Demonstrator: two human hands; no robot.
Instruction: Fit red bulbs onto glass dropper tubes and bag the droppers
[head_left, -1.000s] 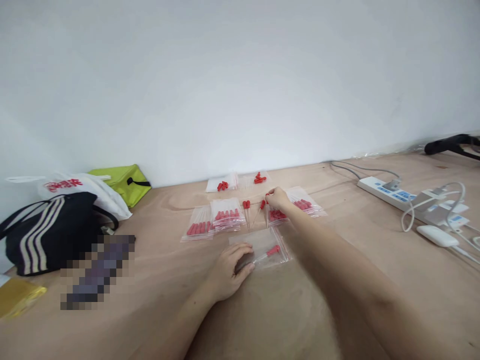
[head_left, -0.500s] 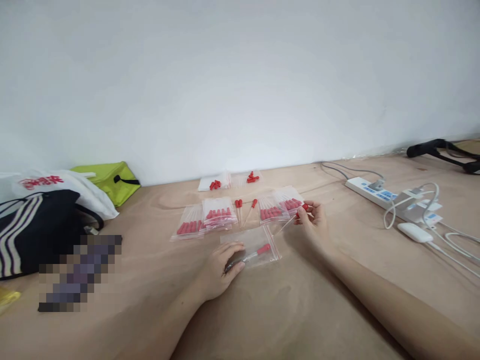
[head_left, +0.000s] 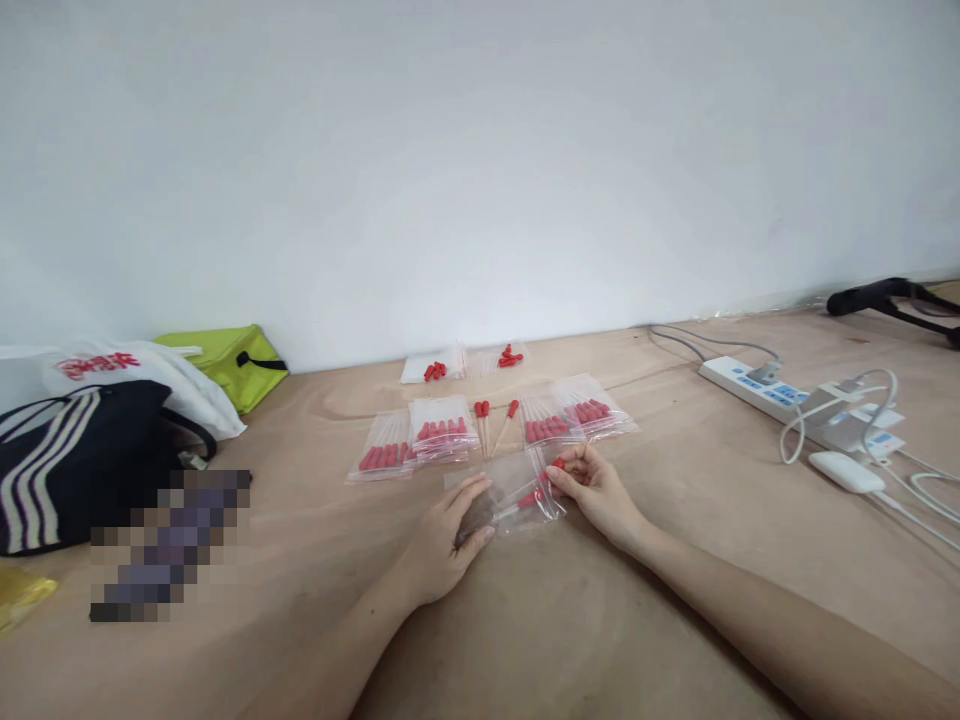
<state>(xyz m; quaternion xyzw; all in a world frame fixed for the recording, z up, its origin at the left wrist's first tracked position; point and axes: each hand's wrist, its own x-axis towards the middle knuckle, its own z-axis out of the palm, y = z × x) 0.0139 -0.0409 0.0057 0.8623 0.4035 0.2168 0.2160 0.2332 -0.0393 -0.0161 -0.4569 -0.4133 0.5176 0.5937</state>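
Observation:
A clear zip bag point(head_left: 487, 490) lies flat on the table, its mouth toward the right. My left hand point(head_left: 450, 535) grips its left end between thumb and fingers. One dropper with a red rubber bulb point(head_left: 529, 498) lies inside the bag. My right hand point(head_left: 596, 495) pinches a second dropper point(head_left: 555, 468) by its red bulb at the mouth, with the thin tube pointing left into the bag. Just behind lie three loose droppers point(head_left: 511, 410) and several filled bags of droppers point(head_left: 442, 428), some left and some right of them.
Near the wall lie a bag with loose red bulbs point(head_left: 435, 371) and another with bulbs and tubes point(head_left: 510, 357). A white power strip point(head_left: 757, 388) with cables and a white charger point(head_left: 847, 472) occupies the right. Black point(head_left: 82, 460), white and green bags crowd the left.
My right hand has moved left and down from beside the filled bags, bringing the dropper to the zip bag's mouth with its tube inside. My left hand keeps its hold.

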